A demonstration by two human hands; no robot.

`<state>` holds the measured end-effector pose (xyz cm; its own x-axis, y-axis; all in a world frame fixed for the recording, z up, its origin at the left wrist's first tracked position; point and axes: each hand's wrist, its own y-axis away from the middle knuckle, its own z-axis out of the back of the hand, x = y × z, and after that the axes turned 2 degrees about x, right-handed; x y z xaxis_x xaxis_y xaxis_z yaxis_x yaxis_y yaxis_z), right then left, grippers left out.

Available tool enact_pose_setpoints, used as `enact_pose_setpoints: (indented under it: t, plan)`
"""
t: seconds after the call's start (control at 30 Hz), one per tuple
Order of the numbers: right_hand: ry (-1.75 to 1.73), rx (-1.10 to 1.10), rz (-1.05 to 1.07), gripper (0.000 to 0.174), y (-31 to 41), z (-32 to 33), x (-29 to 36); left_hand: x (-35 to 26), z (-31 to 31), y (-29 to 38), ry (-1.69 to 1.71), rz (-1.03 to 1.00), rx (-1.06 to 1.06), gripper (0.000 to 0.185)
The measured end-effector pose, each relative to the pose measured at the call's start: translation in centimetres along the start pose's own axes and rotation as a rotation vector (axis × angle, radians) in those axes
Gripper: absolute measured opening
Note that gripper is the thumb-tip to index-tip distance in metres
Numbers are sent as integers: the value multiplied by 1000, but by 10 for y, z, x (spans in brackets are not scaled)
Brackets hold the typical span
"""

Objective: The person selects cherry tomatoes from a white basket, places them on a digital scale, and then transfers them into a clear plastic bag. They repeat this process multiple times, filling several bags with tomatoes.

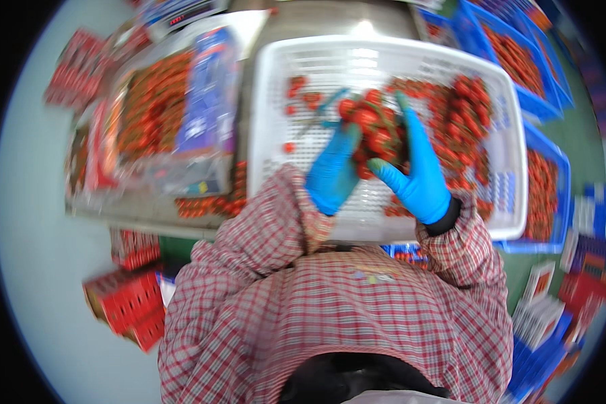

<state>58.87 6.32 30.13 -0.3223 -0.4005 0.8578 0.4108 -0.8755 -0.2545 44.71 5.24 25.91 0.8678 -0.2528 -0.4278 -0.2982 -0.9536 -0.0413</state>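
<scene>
Both my hands wear blue gloves with greenish stains on the fingertips. Between them, over a white perforated plastic crate (384,43), is a bunch of red cherry tomatoes (379,134) with green stems. My left hand (334,169) supports it from the left side. My right hand (421,171) cups its right side, with the thumb at the front. A teal-handled tool (329,103), apparently scissors, shows beside the left fingers; blur hides whether it is held. More vine tomatoes (464,116) lie in the crate's right part, and a few loose tomatoes (289,147) at its left.
To the left, a box of tomatoes (156,106) stands beside printed plastic packaging (207,96). Tomatoes (209,206) also lie along the table's front edge. Blue crates of tomatoes (543,194) line the right side. Red cartons (134,303) sit low at left; a digital display (179,19) shows at the top left.
</scene>
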Motion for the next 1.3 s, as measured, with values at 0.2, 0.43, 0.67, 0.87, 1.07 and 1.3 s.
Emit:
enact_pose_setpoints:
  t: [0.2, 0.43, 0.67, 0.87, 1.07, 1.3]
  plan:
    - [-506, 172, -64, 60, -69, -98, 58, -94, 29, 88, -30, -227, -125, 46]
    - [-95, 288, 505, 55, -203, -286, 78, -231, 90, 188, 80, -521, -261, 47]
    - [730, 255, 501, 47, -237, -324, 54, -298, 129, 194, 18, -405, -349, 49]
    - [174, 93, 328, 31, -201, -238, 89, -303, 156, 132, 50, -276, -398, 40]
    - [-125, 75, 6, 25, -135, -202, 84, -309, 162, 129, -188, -55, -645, 46]
    - [-114, -1, -65, 23, -93, -178, 83, -338, 129, 127, -2105, -200, -389, 32]
